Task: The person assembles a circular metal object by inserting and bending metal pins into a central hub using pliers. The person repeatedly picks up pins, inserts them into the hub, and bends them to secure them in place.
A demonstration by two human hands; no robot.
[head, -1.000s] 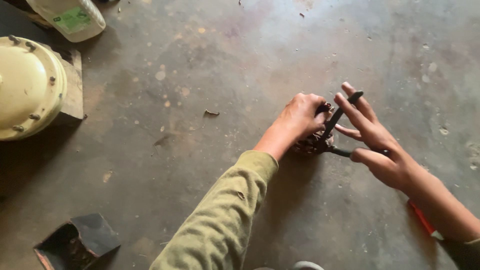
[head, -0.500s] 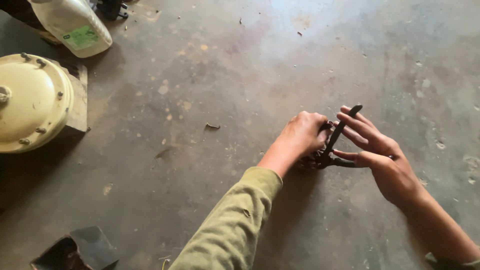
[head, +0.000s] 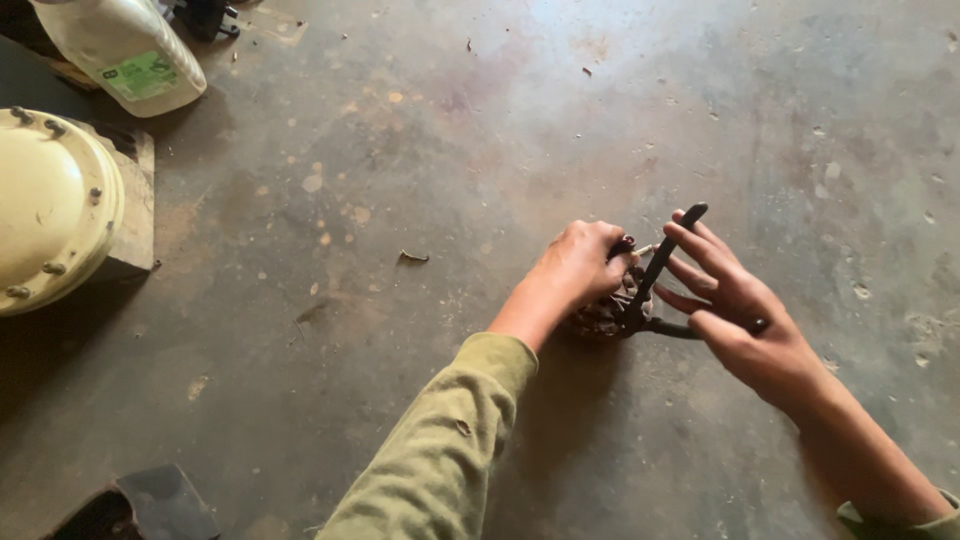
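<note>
- My left hand (head: 580, 270) is closed over a small, dark, greasy metal part (head: 605, 318) that sits on the stained grey concrete floor (head: 500, 130), a little right of the middle of my view.
- My right hand (head: 745, 320) holds a pair of dark metal pliers (head: 660, 275), its fingers spread fairly wide along the handles; the upper handle points toward 1 o'clock and the lower one runs out toward 3 o'clock under my palm.
- I cannot tell exactly what the plier tips bite on, since my left fingers cover that spot.
- Risk, as I judge it: the tips sit touching my left fingers, so a slip off an oily surface could pinch or jab them.
- With my right fingers splayed rather than wrapped, the handles could twist out of my grip under load.
- The part rests loose on the floor, held only by my left hand; a hard pull could skid it toward 9 o'clock.
- A small piece released suddenly could fly and get lost among the debris flecks on the floor.
- The cream-coloured round metal housing (head: 50, 210) at 9 o'clock and the white plastic jug (head: 120, 50) at 11 o'clock lie well apart, so I see little danger there.
</note>
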